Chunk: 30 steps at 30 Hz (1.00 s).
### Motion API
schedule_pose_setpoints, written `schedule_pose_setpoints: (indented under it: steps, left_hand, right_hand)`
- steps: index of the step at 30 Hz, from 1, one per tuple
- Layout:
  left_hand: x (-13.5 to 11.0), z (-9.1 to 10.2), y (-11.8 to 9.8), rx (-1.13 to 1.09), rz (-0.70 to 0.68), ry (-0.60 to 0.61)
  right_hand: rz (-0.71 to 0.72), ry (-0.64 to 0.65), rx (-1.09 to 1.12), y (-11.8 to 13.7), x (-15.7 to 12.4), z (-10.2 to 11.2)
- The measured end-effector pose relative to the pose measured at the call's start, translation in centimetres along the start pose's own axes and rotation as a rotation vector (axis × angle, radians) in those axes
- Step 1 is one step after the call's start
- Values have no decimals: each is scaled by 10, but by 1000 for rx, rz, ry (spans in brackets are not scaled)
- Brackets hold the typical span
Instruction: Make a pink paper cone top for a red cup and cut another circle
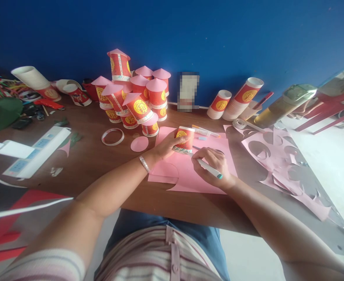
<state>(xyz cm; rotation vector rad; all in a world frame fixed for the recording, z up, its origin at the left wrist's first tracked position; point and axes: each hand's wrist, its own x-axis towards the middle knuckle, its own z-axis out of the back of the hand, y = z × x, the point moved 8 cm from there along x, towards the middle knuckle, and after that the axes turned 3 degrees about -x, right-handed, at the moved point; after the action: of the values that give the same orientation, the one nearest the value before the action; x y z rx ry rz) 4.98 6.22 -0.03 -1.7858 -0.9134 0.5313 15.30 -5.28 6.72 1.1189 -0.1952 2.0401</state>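
Note:
My left hand (166, 146) grips a red and yellow paper cup (184, 139) that stands upside down on a pink paper sheet (189, 171). My right hand (214, 166) is closed on a white marker pen (208, 168), its tip at the foot of the cup on the sheet. A half circle is cut from the sheet's near left edge. A loose pink paper disc (139, 143) lies just left of the sheet.
A pile of red cups with pink cone tops (137, 97) stands behind the sheet. A tape ring (112, 137) and a white power strip (34, 152) lie at the left. Stacked cups (242, 97) and pink offcuts with round holes (280, 160) are at the right. Markers (205, 131) lie behind the cup.

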Motion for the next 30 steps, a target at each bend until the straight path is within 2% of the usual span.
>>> schedule_pose_setpoints:
  steps: [17, 30]
  left_hand:
    - [0, 1, 2, -9, 27, -11]
    - [1, 5, 4, 6, 21, -17]
  right_hand:
    - [-23, 25, -44, -6, -3, -3]
    - [-10, 28, -18, 0, 0, -2]
